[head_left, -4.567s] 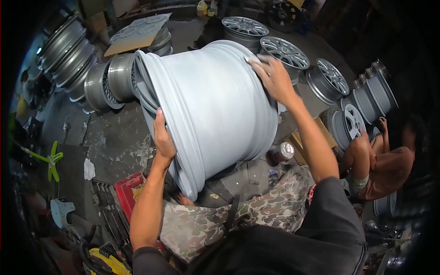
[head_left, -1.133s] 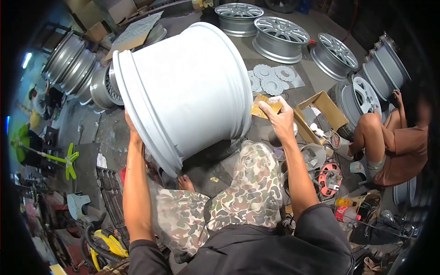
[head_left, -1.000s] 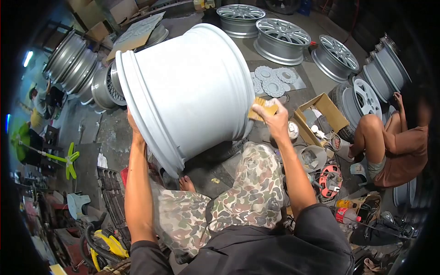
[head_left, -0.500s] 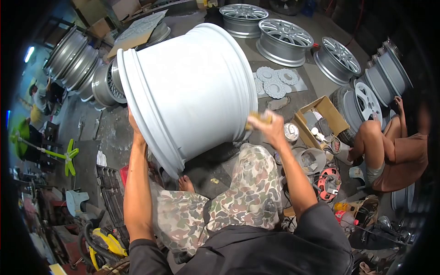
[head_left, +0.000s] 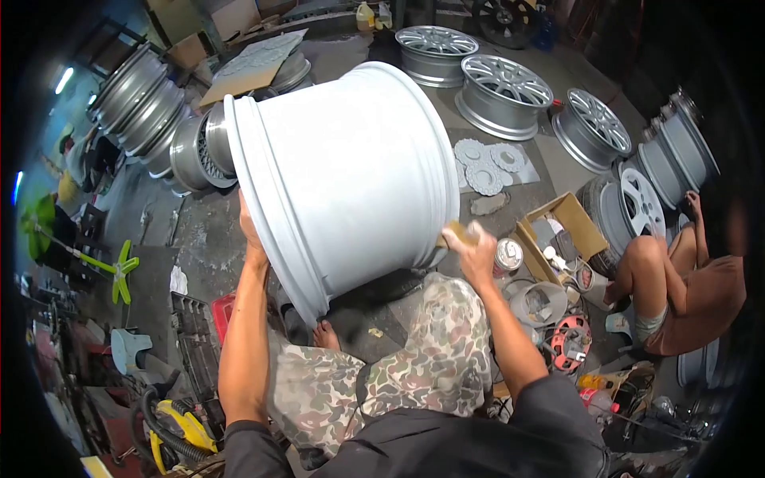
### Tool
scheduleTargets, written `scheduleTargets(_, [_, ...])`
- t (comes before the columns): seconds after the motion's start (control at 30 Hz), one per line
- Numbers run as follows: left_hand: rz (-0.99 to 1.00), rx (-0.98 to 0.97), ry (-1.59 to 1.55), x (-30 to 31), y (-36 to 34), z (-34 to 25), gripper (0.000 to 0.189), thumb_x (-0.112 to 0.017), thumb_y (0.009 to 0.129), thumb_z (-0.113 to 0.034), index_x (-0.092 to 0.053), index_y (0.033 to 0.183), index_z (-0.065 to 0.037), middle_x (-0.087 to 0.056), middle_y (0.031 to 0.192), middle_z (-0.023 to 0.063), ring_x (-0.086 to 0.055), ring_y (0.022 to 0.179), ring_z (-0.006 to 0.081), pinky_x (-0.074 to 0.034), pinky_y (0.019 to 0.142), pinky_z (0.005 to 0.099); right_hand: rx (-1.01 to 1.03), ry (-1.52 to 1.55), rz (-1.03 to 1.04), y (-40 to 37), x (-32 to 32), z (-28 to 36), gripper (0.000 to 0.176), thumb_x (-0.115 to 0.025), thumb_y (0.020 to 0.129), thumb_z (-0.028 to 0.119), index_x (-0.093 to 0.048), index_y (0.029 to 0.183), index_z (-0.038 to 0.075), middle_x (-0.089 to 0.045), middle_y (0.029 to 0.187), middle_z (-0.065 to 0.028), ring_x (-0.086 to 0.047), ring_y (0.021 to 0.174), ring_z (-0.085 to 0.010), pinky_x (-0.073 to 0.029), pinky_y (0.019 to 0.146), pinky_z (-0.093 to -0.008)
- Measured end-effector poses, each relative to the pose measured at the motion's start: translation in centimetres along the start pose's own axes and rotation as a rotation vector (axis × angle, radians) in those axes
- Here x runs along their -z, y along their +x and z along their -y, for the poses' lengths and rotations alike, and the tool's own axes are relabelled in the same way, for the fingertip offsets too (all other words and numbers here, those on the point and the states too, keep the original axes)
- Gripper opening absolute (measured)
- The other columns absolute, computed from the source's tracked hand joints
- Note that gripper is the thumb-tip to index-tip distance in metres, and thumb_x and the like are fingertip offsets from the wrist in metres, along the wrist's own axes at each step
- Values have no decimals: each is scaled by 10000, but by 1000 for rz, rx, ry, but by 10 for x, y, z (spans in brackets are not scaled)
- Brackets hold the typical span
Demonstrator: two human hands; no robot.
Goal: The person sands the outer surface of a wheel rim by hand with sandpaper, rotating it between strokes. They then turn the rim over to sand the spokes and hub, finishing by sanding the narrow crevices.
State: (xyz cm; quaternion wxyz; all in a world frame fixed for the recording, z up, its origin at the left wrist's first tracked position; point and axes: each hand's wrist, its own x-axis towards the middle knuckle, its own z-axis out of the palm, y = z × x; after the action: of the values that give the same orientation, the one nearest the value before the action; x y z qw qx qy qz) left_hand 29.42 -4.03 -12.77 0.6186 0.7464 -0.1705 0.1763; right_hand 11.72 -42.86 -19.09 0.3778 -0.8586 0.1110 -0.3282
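Observation:
A large wheel rim (head_left: pixel 351 175), coated in pale grey-white, stands tilted in front of me between my legs. My left hand (head_left: pixel 251 227) grips its left flange, the fingers partly hidden behind the edge. At the right flange, my right hand (head_left: pixel 476 253) is closed on a yellowish-brown piece of sandpaper (head_left: pixel 453 234), which is against or very near the rim's edge. Slight blur hides the exact contact. My bare foot (head_left: pixel 325 336) shows below the rim.
Silver wheels (head_left: pixel 504 92) stand on the floor behind; a stack of rims (head_left: pixel 135 99) rises at left. Grey ornate discs (head_left: pixel 484 171) lie beyond the rim. An open cardboard box (head_left: pixel 580 223), a tin (head_left: pixel 508 255) and a red cable reel (head_left: pixel 570 342) sit near a seated person (head_left: pixel 693 307) at right.
The view has tilted up slightly, so everything sits lower in the picture. My right hand with the sandpaper has shifted a little along the right flange; my left hand keeps its hold.

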Motion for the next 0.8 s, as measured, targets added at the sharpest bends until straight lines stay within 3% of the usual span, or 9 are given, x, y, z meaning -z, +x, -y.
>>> scheduleTargets(0.07, [13,12,27,0,-1,5,336,-526,1064,-129,-519,1335,70,-689,1082,173,-715,956,236,-591,846,358,-4,-21,-12,4,4,5,473,-862,815,423,-608,709,39,-644,643,-105,-553,549,-188,-470,555,-373])
scheduleTargets(0.1, [-12,-47,5,-2,-2,1,270,-519,1060,-109,-552,1270,58,-695,1005,142,-715,853,209,-595,756,332,-10,-20,-15,16,4,21,473,-862,815,423,-608,709,39,-644,643,-105,-553,549,-188,-470,555,-373])
scheduleTargets(0.17, [-10,-38,-18,0,0,-3,269,-517,1061,-111,-553,1268,58,-695,1004,142,-713,850,209,-595,753,332,-116,393,-36,75,4,64,431,-849,819,427,-703,806,22,-683,683,-125,-623,587,-193,-486,580,-366])
scheduleTargets(0.3, [-6,1,-50,3,-2,-4,268,-513,1063,-116,-554,1263,58,-696,1003,141,-711,845,207,-593,748,331,66,-3,169,210,-1,92,625,-786,761,628,-769,870,13,-735,757,-154,-701,666,-263,-520,652,-407])
scheduleTargets(0.37, [1,15,-62,4,-2,-4,268,-511,1064,-118,-555,1261,58,-696,1002,141,-710,842,207,-592,745,331,67,-28,216,218,2,104,638,-783,780,620,-759,868,-11,-730,749,-165,-700,666,-264,-526,653,-403])
scheduleTargets(0.53, [-6,16,-75,0,-2,-3,267,-505,1067,-124,-556,1256,57,-696,1000,140,-707,836,205,-590,738,330,-7,262,111,106,14,48,539,-818,828,506,-752,949,-14,-757,788,-153,-711,671,-217,-535,617,-372])
scheduleTargets(0.6, [-8,17,-86,-2,-1,-4,266,-503,1068,-126,-556,1254,57,-696,1000,140,-706,833,205,-589,735,330,-171,354,252,38,19,19,543,-839,816,502,-731,907,-23,-745,772,-165,-718,659,-231,-540,614,-377])
scheduleTargets(0.67, [-7,21,-107,-5,0,-4,266,-501,1069,-128,-557,1251,57,-696,999,139,-705,831,204,-588,732,330,-69,-40,348,-7,12,-15,533,-859,800,496,-691,819,-10,-699,697,-161,-689,599,-224,-534,585,-381])
scheduleTargets(0.8, [-5,18,-118,-1,4,-8,266,-496,1071,-133,-558,1247,57,-696,997,139,-703,825,203,-586,727,329,182,-194,268,-40,-16,-48,507,-883,791,449,-624,730,17,-627,622,-135,-600,517,-209,-508,541,-377])
